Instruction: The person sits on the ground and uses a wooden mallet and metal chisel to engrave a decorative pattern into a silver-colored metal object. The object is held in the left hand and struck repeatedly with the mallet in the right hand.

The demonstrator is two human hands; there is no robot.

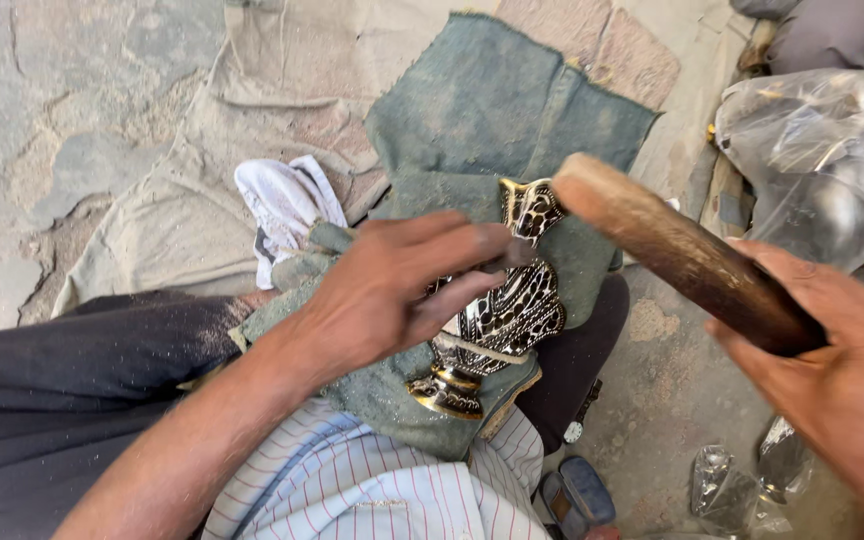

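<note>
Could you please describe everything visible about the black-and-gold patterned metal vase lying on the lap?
The black-and-gold patterned metal vase lies tilted on a grey-green felt cloth spread over the person's lap, its gold flared foot nearest the camera and its scalloped mouth pointing away. Its shiny surface carries black leaf-like engraving on brass-coloured metal, with a pale band above the foot. The left hand rests on its body, fingers across it. The right hand holds a brown wooden mallet handle, whose end hangs close above the mouth; contact cannot be told.

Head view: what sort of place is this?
Probably an outdoor, floor-level metal craft workspace. The left hand steadies a black-and-brass patterned vase on a dusty green cloth; the right hand holds a wooden handle; the stone ground is bare.
</note>
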